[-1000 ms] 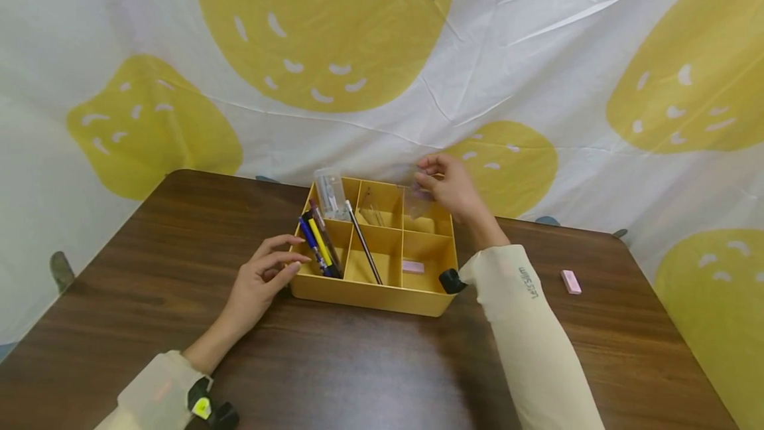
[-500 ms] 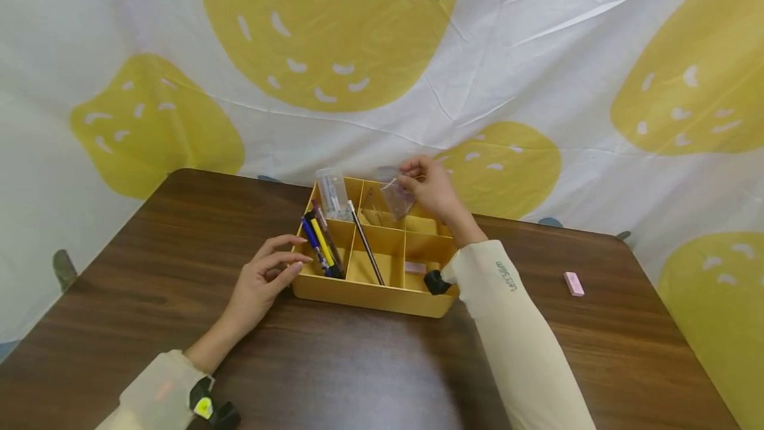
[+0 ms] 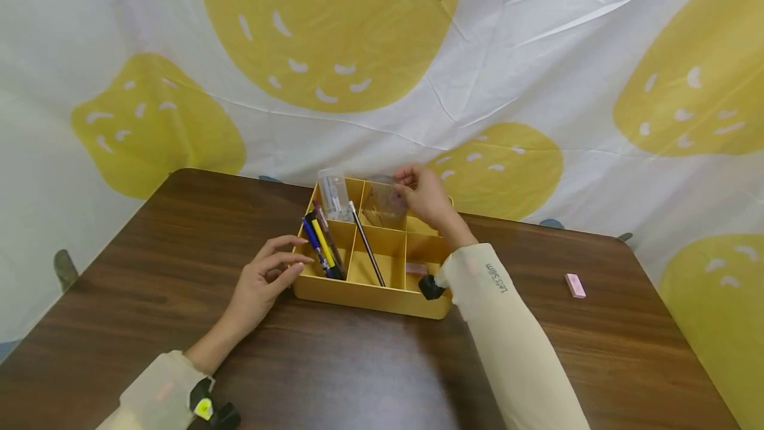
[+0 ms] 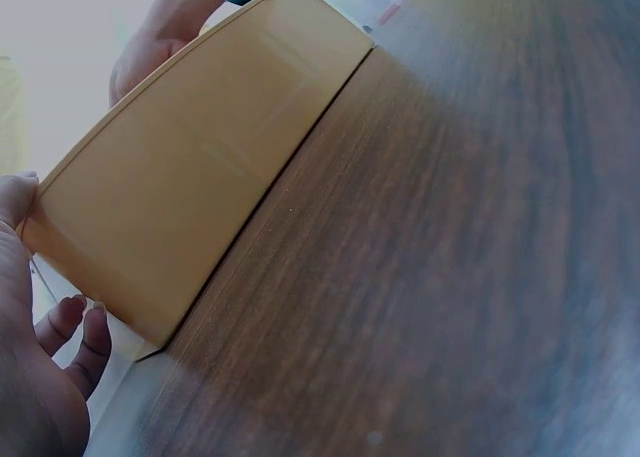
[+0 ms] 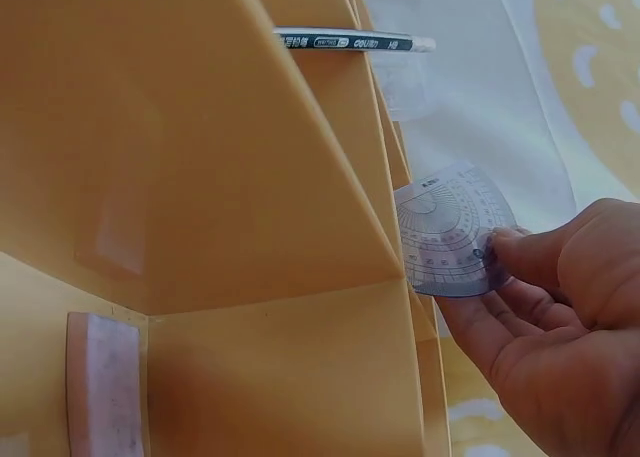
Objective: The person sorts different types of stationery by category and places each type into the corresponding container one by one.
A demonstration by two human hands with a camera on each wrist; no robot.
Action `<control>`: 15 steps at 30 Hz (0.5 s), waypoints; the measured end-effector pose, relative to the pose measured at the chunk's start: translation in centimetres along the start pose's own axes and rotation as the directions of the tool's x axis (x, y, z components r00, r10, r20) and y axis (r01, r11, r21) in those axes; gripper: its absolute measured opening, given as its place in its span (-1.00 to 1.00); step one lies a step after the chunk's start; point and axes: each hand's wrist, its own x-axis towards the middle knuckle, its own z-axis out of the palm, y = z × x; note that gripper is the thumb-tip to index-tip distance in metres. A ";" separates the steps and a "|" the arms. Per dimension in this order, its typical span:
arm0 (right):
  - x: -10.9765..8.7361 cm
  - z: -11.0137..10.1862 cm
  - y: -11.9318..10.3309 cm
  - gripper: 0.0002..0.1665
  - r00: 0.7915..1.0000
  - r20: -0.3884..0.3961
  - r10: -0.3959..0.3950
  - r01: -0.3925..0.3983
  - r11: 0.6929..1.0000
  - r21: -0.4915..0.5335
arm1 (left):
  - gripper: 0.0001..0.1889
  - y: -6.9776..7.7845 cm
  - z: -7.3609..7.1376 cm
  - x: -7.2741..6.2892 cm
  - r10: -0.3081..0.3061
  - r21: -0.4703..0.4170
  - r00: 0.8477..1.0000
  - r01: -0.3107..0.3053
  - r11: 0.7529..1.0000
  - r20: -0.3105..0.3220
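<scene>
A yellow six-compartment organizer box (image 3: 370,298) stands on the table. My right hand (image 3: 426,198) pinches a clear protractor (image 5: 455,232) between thumb and fingers, at the back middle compartment. Printed scales show on it in the right wrist view; in the head view it looks faint. At the box's front left corner my left hand (image 3: 262,281) rests lightly, fingers loosely bent and touching the rim. Several pens (image 3: 322,244) lean in the front left compartment, and a black pencil (image 3: 367,244) slants across the front middle one. A pink eraser (image 5: 105,387) lies in the front right compartment.
A clear plastic container (image 3: 333,194) stands in the back left compartment. Another pink eraser (image 3: 575,285) lies on the brown wooden table (image 3: 370,370), right of the box. Close behind the table hangs a white cloth (image 3: 334,141) with yellow fruit prints.
My right hand has carried the protractor leftward, from above the back right compartment to the back middle one, and lowered slightly. The left hand has stayed at the box corner.
</scene>
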 end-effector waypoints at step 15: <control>-0.2 0.3 -0.3 -0.84 0.997 0.077 -0.024 0.033 0.992 -0.119 | -0.87 -0.1 -0.1 0.0 0.001 -0.009 1.000 -0.001 1.000 0.013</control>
